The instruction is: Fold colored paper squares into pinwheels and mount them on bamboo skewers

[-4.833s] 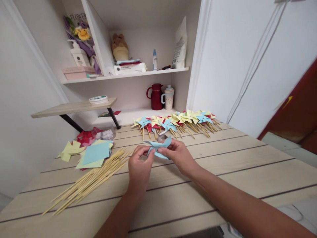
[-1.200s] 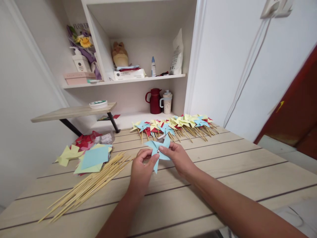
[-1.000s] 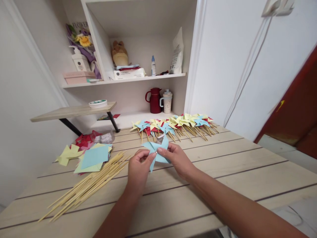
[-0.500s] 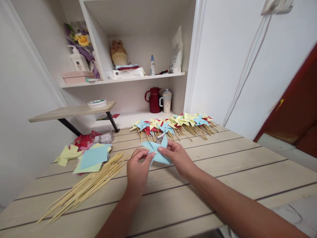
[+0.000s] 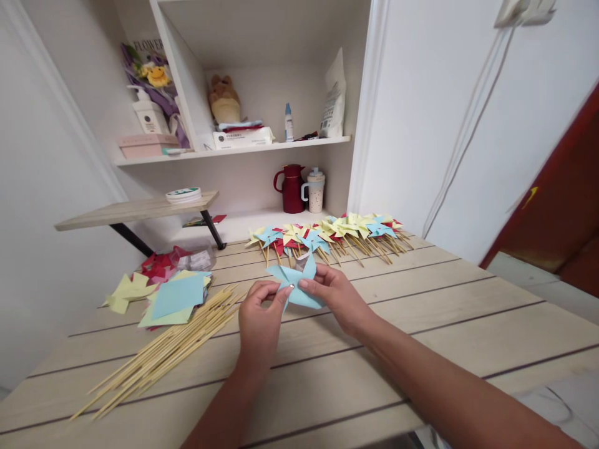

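Your left hand (image 5: 261,312) and right hand (image 5: 340,298) pinch a folded blue pinwheel (image 5: 304,299) over the table (image 5: 421,296), no stick showing. Stick-mounted pinwheels (image 5: 358,226) lie beyond, apparently done; bare sticks (image 5: 173,349) and paper squares (image 5: 178,296) remain at left.

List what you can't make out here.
Head view: back of the blue pinwheel, turned away from the camera.
Head view: some fingertips of the left hand and right hand, hidden behind the pinwheel.
Head view: print on the white bag, too small to read.
Head view: top of the wall socket, cut off by the upper edge.
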The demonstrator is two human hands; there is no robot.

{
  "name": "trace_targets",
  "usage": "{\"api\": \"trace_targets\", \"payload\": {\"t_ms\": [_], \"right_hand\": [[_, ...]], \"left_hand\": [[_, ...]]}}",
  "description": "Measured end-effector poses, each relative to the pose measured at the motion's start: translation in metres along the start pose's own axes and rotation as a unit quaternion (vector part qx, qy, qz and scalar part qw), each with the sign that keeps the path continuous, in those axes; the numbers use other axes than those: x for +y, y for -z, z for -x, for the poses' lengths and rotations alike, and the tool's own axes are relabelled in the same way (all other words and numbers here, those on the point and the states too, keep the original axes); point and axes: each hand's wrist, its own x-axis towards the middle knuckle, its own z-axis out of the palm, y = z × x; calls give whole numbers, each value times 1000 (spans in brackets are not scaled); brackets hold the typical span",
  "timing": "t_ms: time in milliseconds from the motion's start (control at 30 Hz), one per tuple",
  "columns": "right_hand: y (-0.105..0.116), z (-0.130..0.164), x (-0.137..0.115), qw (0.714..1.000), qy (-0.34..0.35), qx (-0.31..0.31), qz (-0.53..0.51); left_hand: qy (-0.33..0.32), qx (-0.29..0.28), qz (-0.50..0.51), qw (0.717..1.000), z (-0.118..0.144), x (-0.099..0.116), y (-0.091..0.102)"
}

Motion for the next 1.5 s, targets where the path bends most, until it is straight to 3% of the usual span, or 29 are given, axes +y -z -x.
{"api": "trace_targets", "payload": {"t_ms": [200, 400, 633, 867, 1067, 1167, 1367, 1500], "right_hand": [[-2, 2, -3, 1000, -15, -4, -9], [-1, 1, 0, 1000, 4, 16, 27], [-2, 7, -4, 975, 90, 56, 196], [-6, 11, -1, 952, 163, 86, 245], [-5, 11, -4, 909, 292, 89, 284], [-4, 12, -8, 882, 354, 64, 304], [-6, 15, -15, 831, 452, 39, 321], [-6, 17, -16, 813, 483, 36, 322]], "left_hand": [[-17, 10, -19, 1000, 1, 2, 0], [-119, 20, -80, 989, 3, 5, 0], [-224, 29, -163, 960, 8, 2, 2], [-239, 46, -164, 956, 8, 1, 1], [-268, 56, -165, 948, 6, 1, 2], [-330, 58, -203, 920, 6, 5, 7], [-493, 124, -286, 812, 8, 21, 17], [-531, 125, -301, 782, 13, 26, 18]]}}
